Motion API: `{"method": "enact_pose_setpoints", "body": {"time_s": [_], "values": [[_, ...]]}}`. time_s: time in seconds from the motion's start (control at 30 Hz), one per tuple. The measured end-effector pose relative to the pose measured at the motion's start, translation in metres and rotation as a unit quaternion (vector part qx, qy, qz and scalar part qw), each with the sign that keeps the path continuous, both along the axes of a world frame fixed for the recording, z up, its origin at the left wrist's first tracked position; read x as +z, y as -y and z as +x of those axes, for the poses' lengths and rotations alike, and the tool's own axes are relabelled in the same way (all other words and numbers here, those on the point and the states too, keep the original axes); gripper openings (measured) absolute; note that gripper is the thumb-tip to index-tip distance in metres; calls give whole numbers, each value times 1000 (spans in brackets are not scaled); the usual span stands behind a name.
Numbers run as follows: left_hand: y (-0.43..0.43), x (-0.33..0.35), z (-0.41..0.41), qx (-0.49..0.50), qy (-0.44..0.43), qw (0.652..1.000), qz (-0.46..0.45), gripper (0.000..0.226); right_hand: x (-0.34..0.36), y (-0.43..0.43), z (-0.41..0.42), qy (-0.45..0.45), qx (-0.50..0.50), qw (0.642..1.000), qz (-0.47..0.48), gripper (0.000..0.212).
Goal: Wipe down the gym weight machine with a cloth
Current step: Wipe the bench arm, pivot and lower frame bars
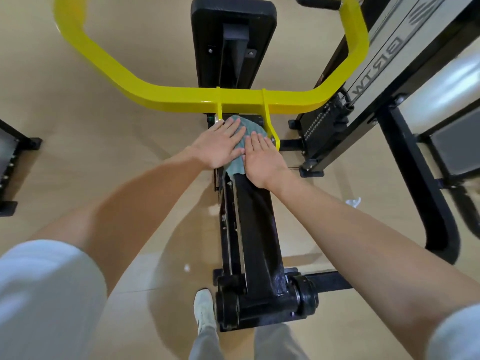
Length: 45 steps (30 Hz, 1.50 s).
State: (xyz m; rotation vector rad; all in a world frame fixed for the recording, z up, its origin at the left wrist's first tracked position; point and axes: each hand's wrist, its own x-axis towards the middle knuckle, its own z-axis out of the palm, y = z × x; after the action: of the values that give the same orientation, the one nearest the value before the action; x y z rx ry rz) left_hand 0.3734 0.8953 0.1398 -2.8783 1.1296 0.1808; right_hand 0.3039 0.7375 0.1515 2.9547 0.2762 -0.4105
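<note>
A grey-green cloth (pixel 251 131) lies on the upper end of the machine's black arm (pixel 255 224), just below the yellow handle bar (pixel 181 98). My left hand (pixel 220 144) presses flat on the cloth's left part with straight fingers. Beside it, my right hand (pixel 259 159) lies flat on the cloth's right part, fingers straight too. The cloth's lower edge (pixel 235 168) shows between the two wrists. Most of the cloth is hidden under my hands.
A black padded seat (pixel 233 35) stands beyond the yellow bar. The weight stack and grey frame (pixel 335 118) rise at the right. Another machine's black foot (pixel 15 162) sits at the left edge. My shoe (pixel 205 310) is beside the arm's pivot (pixel 265 300) on the tan floor.
</note>
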Motion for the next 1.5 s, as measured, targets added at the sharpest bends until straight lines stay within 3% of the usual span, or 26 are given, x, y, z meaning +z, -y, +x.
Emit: {"method": "enact_pose_setpoints", "body": {"time_s": [0.23, 0.37, 0.47, 0.67, 0.97, 1.23, 1.4, 1.5], "values": [[0, -8, -71, -14, -47, 998, -41, 68, -16, 6, -81, -5, -36, 995, 93, 62], [2, -23, -122, -1, -43, 989, -142, 61, 0, 0, -131, -37, -81, 984, 151, 63], [-1, -37, -156, -14, -35, 983, -182, 68, 12, -2, -165, -56, -107, 973, 197, 64], [-6, -27, -204, 15, -91, 945, -313, 53, 22, -1, -210, -48, -135, 958, 250, 65], [-13, -21, -255, 37, -169, 924, -340, 58, 28, 3, -264, -45, -192, 942, 272, 76], [-1, -28, -250, 105, -193, 894, -390, 67, 32, 3, -226, -84, -182, 937, 287, 78], [3, -34, -212, 177, -239, 846, -444, 67, 30, 5, -173, -93, -146, 944, 282, 73], [8, -35, -185, 223, -306, 795, -474, 66, 28, 4, -144, -77, -116, 956, 258, 69]]}}
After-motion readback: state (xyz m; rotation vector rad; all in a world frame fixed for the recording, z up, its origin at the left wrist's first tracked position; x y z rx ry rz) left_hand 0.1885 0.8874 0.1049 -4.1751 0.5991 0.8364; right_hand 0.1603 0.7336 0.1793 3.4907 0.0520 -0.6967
